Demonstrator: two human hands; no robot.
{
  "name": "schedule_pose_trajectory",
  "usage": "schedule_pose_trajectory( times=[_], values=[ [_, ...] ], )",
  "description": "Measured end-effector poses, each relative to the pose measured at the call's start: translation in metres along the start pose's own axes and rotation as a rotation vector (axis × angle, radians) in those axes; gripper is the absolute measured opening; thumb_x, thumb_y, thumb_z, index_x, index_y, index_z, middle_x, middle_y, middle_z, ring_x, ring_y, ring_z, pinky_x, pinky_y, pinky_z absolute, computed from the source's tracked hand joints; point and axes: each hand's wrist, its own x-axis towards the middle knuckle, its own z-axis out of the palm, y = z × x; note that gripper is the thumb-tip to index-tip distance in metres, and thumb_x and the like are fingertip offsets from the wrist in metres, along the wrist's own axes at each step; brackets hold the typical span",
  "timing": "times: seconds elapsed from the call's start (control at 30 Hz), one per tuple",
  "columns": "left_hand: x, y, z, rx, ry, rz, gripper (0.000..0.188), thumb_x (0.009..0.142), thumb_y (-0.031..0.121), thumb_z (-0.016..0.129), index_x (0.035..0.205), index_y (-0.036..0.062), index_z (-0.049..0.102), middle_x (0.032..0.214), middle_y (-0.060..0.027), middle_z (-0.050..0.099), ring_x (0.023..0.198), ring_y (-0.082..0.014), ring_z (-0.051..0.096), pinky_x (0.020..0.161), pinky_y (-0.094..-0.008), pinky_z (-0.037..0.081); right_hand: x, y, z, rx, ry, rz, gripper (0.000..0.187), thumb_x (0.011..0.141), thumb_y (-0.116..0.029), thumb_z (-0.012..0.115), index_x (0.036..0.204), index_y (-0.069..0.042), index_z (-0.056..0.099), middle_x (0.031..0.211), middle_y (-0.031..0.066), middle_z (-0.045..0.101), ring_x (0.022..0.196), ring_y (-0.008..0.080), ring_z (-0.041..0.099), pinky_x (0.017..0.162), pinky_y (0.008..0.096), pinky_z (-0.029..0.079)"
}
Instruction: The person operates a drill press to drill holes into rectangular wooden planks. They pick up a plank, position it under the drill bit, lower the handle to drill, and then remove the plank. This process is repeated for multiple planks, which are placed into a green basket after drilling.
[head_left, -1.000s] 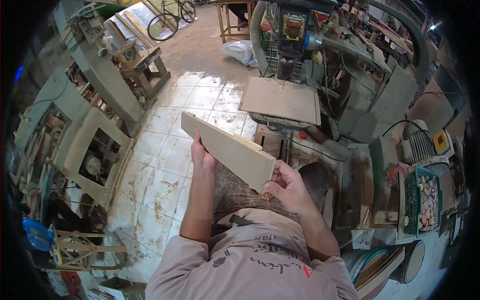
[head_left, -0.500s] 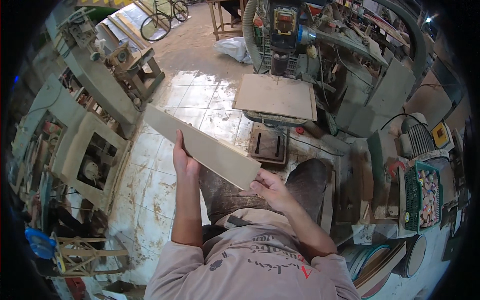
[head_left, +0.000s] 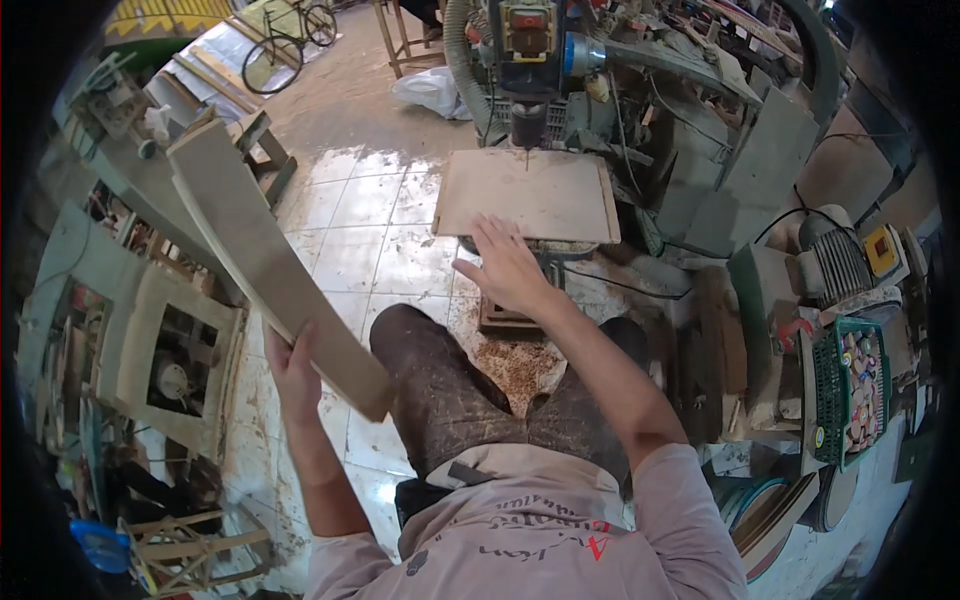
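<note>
Pale wood makes the flat board (head_left: 560,200), which lies below the bit (head_left: 528,158) of the drill press (head_left: 528,75). At the front edge of this board is the right hand (head_left: 512,268), spread wide and holding nothing; I cannot tell if it touches. The left hand (head_left: 293,372) grips a long wooden plank (head_left: 265,250), tilted at the person's left side. White floor tiles (head_left: 335,250) carry sawdust (head_left: 517,372). At the right are a ribbed motor (head_left: 835,270) and a green plastic basket (head_left: 828,385) with many small pieces (head_left: 864,395); far behind, a bicycle (head_left: 274,62) stands.
</note>
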Motion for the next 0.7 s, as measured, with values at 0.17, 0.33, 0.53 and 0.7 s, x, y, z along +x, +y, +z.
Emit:
schedule_pose_trajectory(
  times=[0.17,0.33,0.53,0.7],
  values=[
    [0.018,-0.003,0.006,0.410,-0.264,0.014,0.038,0.089,-0.005,0.053,0.126,-0.0016,0.048,0.112,-0.0084,0.056,0.101,-0.0116,0.053,0.086,-0.0244,0.043,0.034,0.048,-0.004,-0.144,-0.234,0.190,0.079,0.094,-0.059,0.032,0.145,0.002,0.026,0.152,0.0170,0.026,0.142,0.0283,0.022,0.116,0.0482,0.012],
    [0.041,-0.013,0.044,0.768,-0.445,0.271,0.056,0.079,-0.017,0.044,0.132,0.0007,0.046,0.123,-0.0182,0.053,0.113,-0.0311,0.055,0.093,-0.0310,0.044,0.028,0.145,-0.045,-0.300,-0.143,0.520,0.077,0.094,-0.059,0.031,0.146,-0.003,0.027,0.153,0.0151,0.024,0.143,0.0312,0.016,0.113,0.0595,0.010],
    [0.063,-0.053,0.069,1.142,-0.680,0.303,0.071,0.076,-0.013,0.048,0.142,0.0123,0.039,0.143,-0.0154,0.040,0.131,-0.0383,0.039,0.106,-0.0527,0.033,0.021,0.213,-0.126,-0.103,0.213,0.690,0.073,0.096,-0.058,0.030,0.142,-0.002,0.035,0.149,0.0162,0.032,0.140,0.0355,0.022,0.106,0.0683,0.014],
    [0.077,-0.077,0.074,1.369,-0.763,0.350,0.080,0.075,-0.012,0.048,0.146,0.0228,0.033,0.151,-0.0098,0.030,0.138,-0.0423,0.026,0.105,-0.0688,0.022,0.075,0.190,-0.227,0.496,0.545,0.414,0.067,0.098,-0.052,0.037,0.142,-0.001,0.036,0.144,0.0177,0.040,0.138,0.0265,0.031,0.110,0.0458,0.026]
  ],
)
